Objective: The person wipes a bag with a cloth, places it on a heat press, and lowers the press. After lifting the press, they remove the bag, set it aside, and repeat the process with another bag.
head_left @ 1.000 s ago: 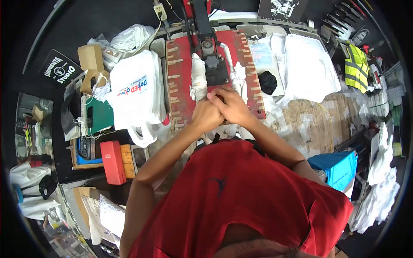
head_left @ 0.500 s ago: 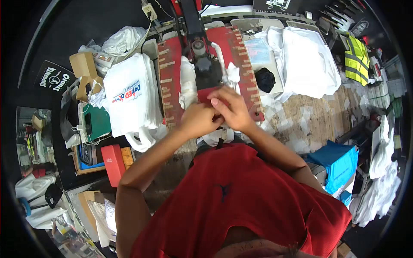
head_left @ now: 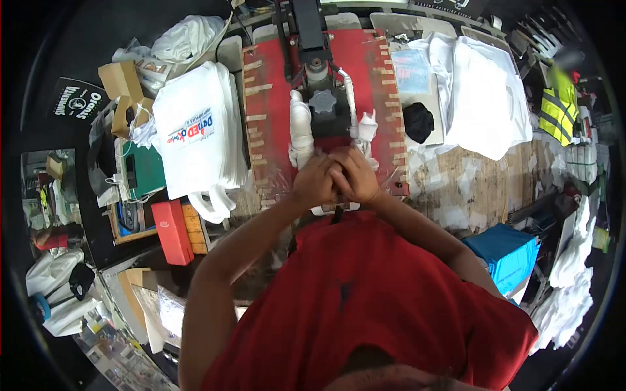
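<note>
My left hand (head_left: 315,183) and my right hand (head_left: 356,174) are pressed together in front of my waist, fingers curled against each other. Whatever lies between them, if anything, is hidden. Just beyond them stands a heat press with a red, tape-edged platen (head_left: 268,140). Its left handle (head_left: 300,127) is thickly wrapped in white and ends close to my left hand. A white-wrapped bar (head_left: 366,133) comes down near my right hand. Between the two sits a grey knob (head_left: 323,101) on a dark block.
Printed white bags (head_left: 195,137) are stacked to the left, beside a red box (head_left: 172,232). White fabric pieces (head_left: 479,98) and a black bundle (head_left: 418,122) lie to the right. A blue-covered item (head_left: 503,256) stands near my right elbow.
My hands have drawn closer together, with the right fingers now folded down against the left hand. The view has shifted slightly, so the press appears a little further right.
</note>
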A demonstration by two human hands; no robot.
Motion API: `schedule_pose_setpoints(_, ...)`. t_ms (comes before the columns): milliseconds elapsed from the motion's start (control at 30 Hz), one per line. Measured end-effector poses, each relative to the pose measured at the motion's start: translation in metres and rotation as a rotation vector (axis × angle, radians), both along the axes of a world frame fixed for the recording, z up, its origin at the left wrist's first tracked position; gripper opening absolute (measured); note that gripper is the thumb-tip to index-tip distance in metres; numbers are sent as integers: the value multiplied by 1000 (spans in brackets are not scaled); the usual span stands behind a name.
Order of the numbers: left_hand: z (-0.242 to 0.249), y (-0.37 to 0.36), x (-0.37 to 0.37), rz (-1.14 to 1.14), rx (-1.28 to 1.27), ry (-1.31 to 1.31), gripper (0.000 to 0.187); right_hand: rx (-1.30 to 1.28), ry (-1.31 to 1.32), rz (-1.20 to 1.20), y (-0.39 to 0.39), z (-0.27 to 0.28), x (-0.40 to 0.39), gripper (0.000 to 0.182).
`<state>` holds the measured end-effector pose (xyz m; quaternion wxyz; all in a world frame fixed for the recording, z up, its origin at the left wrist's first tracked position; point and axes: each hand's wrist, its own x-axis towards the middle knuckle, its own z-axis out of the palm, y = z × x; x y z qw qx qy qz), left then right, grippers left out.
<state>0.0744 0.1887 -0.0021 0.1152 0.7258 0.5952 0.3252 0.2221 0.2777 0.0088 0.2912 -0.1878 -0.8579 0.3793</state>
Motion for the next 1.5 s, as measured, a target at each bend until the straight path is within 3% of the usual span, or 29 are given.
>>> schedule_pose_setpoints(33,-3,0,-1,12,60,-8,29,71,26,29,2,18,-5,35)
schedule_pose_setpoints(67,-7,5,-6,22,132,-13,28,73,190,-105,-2,4,-9,37)
schedule_pose_setpoints(133,1,-8,3,7,162,4,30,16,6,-114,-7,-3,-5,37)
schedule_pose_setpoints(200,10,4,3,38,-127,13,32,22,40,-99,-12,0,-2,35)
schedule_pose_setpoints(233,4,6,6,109,21,74,32,48,89,-73,-2,4,-8,33)
schedule_pose_setpoints(333,7,1,6,93,-19,48,27,38,17,-51,-4,8,-6,30)
schedule_pose_setpoints(400,9,2,8,89,95,56,23,26,46,-79,-10,13,-5,24)
schedule_pose_setpoints(500,21,-3,11,124,234,-191,12,-86,200,-87,-8,16,-1,20)
schedule_pose_setpoints(533,23,-8,13,187,123,-379,14,-122,199,-102,-5,17,0,17)
schedule_pose_setpoints(600,32,-5,10,196,125,-467,16,-275,131,-189,-10,20,9,17)
schedule_pose_setpoints(733,75,31,-21,249,232,-322,15,-291,112,-84,-27,17,22,16)
schedule_pose_setpoints(800,87,56,-33,268,223,-238,18,69,53,20,-25,3,11,14)
schedule_pose_setpoints(867,78,78,-35,258,355,92,42,168,-93,12,-23,-2,1,18)
schedule_pose_setpoints(900,61,84,-37,246,155,180,59,200,-158,-12,-23,-6,-4,19)
schedule_pose_setpoints(933,61,84,-32,239,168,282,60,237,-222,-42,-22,-9,-8,20)
schedule_pose_setpoints(1000,59,87,-33,226,192,203,61,272,-277,-50,-22,-10,-7,21)
schedule_pose_setpoints(1167,56,87,-32,276,240,151,42,252,-305,-79,-27,-13,-3,21)
schedule_pose_setpoints(1400,60,80,-31,326,145,310,63,283,-376,-78,-28,-13,-11,22)
schedule_pose_setpoints(1500,68,76,-33,342,84,221,61,286,-350,-79,-29,-8,-13,23)
